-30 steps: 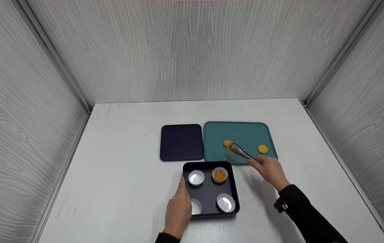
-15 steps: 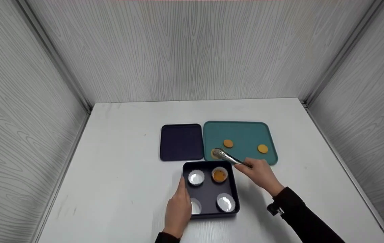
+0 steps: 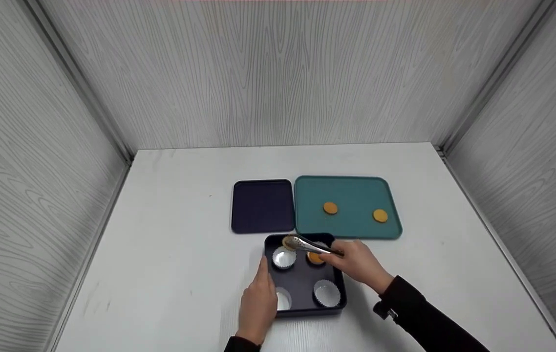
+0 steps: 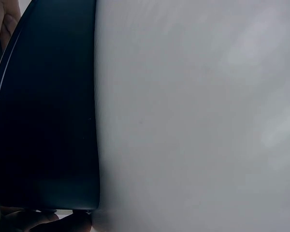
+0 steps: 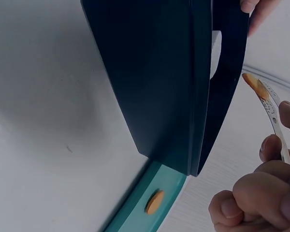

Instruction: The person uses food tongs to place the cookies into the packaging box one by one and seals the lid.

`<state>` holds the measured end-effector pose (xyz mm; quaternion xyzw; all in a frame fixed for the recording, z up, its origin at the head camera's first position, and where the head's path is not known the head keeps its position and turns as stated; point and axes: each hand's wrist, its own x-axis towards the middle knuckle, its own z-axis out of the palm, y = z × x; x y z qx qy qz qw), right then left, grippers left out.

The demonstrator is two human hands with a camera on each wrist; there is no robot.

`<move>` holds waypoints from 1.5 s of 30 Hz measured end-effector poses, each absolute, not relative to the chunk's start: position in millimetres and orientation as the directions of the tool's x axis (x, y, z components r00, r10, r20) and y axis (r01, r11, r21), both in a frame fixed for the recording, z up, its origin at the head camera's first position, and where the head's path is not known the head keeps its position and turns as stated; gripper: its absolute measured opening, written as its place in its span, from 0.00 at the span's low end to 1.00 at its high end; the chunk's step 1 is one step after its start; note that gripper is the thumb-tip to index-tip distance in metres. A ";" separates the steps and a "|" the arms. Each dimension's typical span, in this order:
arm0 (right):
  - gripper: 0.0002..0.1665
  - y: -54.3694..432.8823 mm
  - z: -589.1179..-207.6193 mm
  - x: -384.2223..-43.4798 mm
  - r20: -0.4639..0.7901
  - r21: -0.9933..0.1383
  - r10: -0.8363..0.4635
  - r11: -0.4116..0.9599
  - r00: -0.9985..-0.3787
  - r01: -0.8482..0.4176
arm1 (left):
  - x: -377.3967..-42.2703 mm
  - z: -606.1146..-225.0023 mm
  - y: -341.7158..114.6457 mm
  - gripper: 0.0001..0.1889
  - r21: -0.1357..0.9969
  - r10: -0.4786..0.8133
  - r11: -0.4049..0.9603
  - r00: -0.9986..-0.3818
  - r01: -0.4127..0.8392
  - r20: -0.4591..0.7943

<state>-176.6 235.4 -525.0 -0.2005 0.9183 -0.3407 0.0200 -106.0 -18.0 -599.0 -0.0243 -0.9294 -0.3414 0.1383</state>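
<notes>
My right hand grips silver tongs with perforated heads. Pinched at their tip is an orange round biscuit, over the far left of a dark square pan. Below it stands a white paper cup. Another paper cup, partly behind the tongs, contains an orange biscuit. Two more cups stand at the near side, the left one partly covered by my left hand. That hand holds the pan's left wall; in the right wrist view a fingertip lies over its rim.
Behind the pan lies a teal tray with two round biscuits, one nearer the middle and one to the right. A flat dark tray adjoins its left side. Wood-grained panels enclose the table's back and sides.
My right hand has carried the tongs from the teal tray leftward and nearer, over the pan, lifting a biscuit off the tray. The left hand and the pan have stayed put.
</notes>
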 end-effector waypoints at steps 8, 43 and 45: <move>0.10 220.3 -530.1 -171.0 0.056 -0.595 -0.451 0.701 -0.891 -0.392 | -107.1 -599.7 -16.7 0.25 0.619 -0.059 0.777 -0.965 0.116 0.255; 0.15 213.0 -537.2 -170.4 -0.036 -0.517 -0.397 0.793 -0.917 -0.323 | -107.5 -598.4 -16.4 0.25 0.634 -0.060 0.767 -0.974 0.096 0.220; 0.16 214.4 -536.2 -171.3 -0.041 -0.518 -0.394 0.794 -0.918 -0.318 | -107.5 -598.8 -16.4 0.25 0.631 -0.061 0.769 -0.970 0.103 0.234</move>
